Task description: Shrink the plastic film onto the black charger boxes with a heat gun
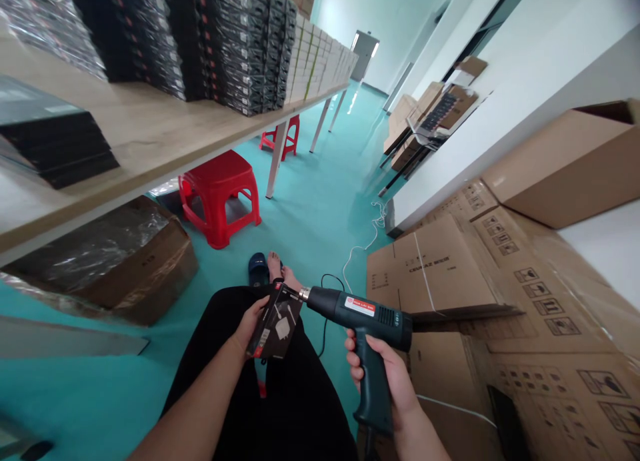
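Apparently, you are partway through one box (277, 326) at the heat gun (367, 324).
Your left hand (251, 324) pinches the box right before the heat gun's tip; your right hand (384, 362) curls round its grip. Film-covered stacks (235, 47) stand left of the heat gun, on the table (150, 117); whether this box is finished, you cannot tell.

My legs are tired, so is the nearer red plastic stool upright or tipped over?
Upright: the nearer red plastic stool has its broad seat on top, and its legs point down to the glossy turquoise floor.
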The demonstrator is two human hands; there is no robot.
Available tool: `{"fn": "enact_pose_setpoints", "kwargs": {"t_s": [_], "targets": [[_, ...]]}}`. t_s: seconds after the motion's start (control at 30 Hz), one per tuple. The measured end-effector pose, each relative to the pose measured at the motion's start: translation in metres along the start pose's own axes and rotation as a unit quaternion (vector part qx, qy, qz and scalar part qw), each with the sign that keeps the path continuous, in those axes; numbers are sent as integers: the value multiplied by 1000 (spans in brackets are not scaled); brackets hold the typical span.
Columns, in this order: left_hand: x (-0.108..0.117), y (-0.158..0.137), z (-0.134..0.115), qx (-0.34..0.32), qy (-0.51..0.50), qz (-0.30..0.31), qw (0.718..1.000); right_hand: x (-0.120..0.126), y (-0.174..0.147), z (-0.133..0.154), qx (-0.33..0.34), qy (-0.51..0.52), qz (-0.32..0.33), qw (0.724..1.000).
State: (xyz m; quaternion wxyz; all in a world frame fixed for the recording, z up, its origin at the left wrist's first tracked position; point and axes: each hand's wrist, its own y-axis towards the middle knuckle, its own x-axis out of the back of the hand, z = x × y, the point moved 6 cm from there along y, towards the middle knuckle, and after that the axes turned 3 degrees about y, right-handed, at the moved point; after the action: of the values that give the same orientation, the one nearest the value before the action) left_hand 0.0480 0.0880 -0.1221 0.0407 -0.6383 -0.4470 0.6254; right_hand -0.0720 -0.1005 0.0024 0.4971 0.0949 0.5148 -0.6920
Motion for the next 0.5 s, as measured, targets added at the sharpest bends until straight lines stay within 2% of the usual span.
{"fn": "enact_pose_setpoints", "kwargs": {"t_s": [0.17, 0.27, 0.33, 0.43, 0.5], "targets": [[3, 6, 3, 9, 16, 39, 999, -17, 7, -2, 9, -44, 11, 999], [8, 9, 3, 4, 21, 38, 999, -30, 2, 2, 32, -149, 24, 988], [11, 11, 3, -4, 28, 31, 999, -36, -5, 2, 5, -259, 45, 965], [13, 12, 1, -17, 34, 10, 999, -41, -14, -2, -77, -381, 85, 918], [13, 11, 0, -21, 31, 0, 999, -46, -13, 4, -62, -407, 84, 907]]}}
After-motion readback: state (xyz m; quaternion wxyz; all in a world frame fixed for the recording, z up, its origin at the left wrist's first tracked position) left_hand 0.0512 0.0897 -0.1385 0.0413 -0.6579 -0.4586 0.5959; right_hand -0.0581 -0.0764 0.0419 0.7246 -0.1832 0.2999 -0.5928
